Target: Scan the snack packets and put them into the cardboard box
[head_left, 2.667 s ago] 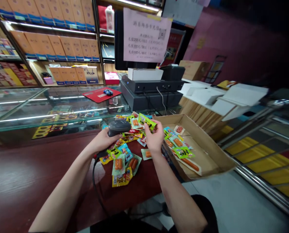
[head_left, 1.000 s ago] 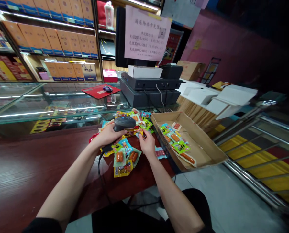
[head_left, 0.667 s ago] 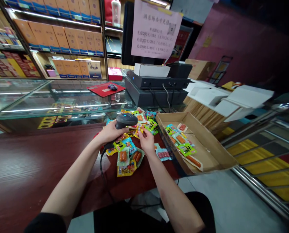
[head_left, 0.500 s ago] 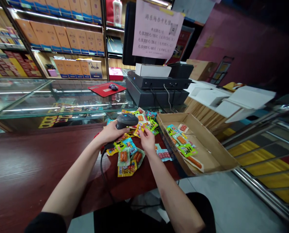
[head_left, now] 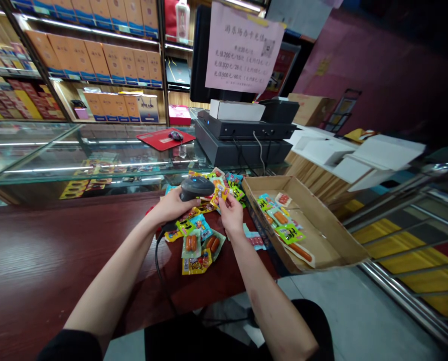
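Note:
My left hand [head_left: 172, 204] is wrapped round a dark grey barcode scanner [head_left: 196, 187], whose head points right and whose cable hangs down at the front. Between the fingertips of my right hand [head_left: 231, 213] is a small yellow packet [head_left: 218, 194], just right of the scanner's head. Under and around both hands lies a loose pile of snack packets, green, blue and yellow. Nearest me are a clear packet of small sausages [head_left: 191, 243] and a yellow packet [head_left: 197, 263]. A pink-and-blue packet [head_left: 255, 240] lies right of my right wrist.
A shallow cardboard box [head_left: 329, 240] with several packets stands at the right of the red-brown table [head_left: 58, 260]. Behind are a glass counter [head_left: 107, 150], a red mat [head_left: 163, 140] with a mouse, and a monitor [head_left: 199, 60] above dark machines. A metal railing [head_left: 408, 301] runs at the right.
My right hand has moved slightly right, and the yellow packet in its fingers has turned a little and risen slightly. My left hand and the scanner have hardly moved.

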`<action>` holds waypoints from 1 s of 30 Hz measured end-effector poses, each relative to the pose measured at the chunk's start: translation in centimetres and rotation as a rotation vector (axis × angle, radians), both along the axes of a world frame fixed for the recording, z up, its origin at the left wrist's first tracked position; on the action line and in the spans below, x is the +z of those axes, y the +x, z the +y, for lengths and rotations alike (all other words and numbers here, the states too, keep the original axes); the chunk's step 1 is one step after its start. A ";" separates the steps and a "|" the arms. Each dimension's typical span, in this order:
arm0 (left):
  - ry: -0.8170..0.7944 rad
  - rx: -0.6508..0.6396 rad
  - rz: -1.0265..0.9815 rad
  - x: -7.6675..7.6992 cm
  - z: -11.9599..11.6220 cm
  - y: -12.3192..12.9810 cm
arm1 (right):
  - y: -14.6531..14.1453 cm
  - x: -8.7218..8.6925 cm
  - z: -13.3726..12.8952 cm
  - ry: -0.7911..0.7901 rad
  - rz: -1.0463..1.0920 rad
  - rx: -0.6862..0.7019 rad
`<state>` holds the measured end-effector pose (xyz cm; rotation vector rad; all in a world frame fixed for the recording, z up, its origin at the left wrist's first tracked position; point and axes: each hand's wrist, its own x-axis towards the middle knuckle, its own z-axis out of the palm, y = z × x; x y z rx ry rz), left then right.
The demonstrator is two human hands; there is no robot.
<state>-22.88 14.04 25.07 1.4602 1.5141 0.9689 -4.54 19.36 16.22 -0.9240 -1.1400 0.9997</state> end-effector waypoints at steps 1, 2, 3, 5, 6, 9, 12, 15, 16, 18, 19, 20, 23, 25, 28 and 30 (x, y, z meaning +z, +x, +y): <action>0.012 -0.005 0.013 0.0 0.0 0.0 | 0.1 0.3 0.1 0.006 0.002 0.004; 0.023 -0.012 0.029 0.0 0.0 0.0 | 0.1 0.6 0.2 0.011 0.003 0.009; 0.030 -0.018 0.044 0.1 0.0 0.0 | 0.2 0.9 0.3 0.013 0.005 0.011; 0.027 -0.021 0.053 0.2 -0.1 -0.1 | 0.3 1.4 0.4 0.011 0.008 0.017; 0.020 -0.024 0.053 0.2 -0.1 -0.1 | 0.3 1.5 0.4 0.013 0.006 0.021; 0.008 -0.033 0.047 0.3 -0.3 -0.1 | 0.3 1.5 0.5 0.025 -0.011 0.025; 0.022 -0.029 0.048 0.4 -0.4 -0.1 | 0.2 1.3 0.5 0.033 -0.035 0.021; 0.023 -0.029 0.046 0.5 -0.4 -0.1 | 0.2 1.3 0.4 0.047 -0.068 0.008; 0.019 -0.033 0.043 0.5 -0.5 -0.1 | 0.3 1.3 0.4 0.050 -0.083 0.002; 0.010 -0.049 0.039 0.5 -0.5 -0.1 | 0.3 1.6 0.3 0.049 -0.105 -0.005; 0.006 -0.060 0.040 0.5 -0.5 0.0 | 0.3 1.7 0.2 0.045 -0.111 -0.006; 0.005 -0.068 0.044 0.6 -0.5 0.0 | 0.3 1.9 0.1 0.040 -0.113 -0.006; 0.010 -0.073 0.056 0.5 -0.5 0.0 | 0.3 2.1 0.0 0.044 -0.104 -0.009; 0.008 -0.071 0.054 0.4 -0.4 -0.1 | 0.4 2.2 0.0 0.050 -0.091 -0.007; 0.011 -0.067 0.059 0.3 -0.4 -0.1 | 0.5 2.2 0.0 0.043 -0.063 0.007; 0.013 -0.066 0.060 0.3 -0.4 -0.2 | 0.8 2.4 0.1 0.047 -0.052 0.016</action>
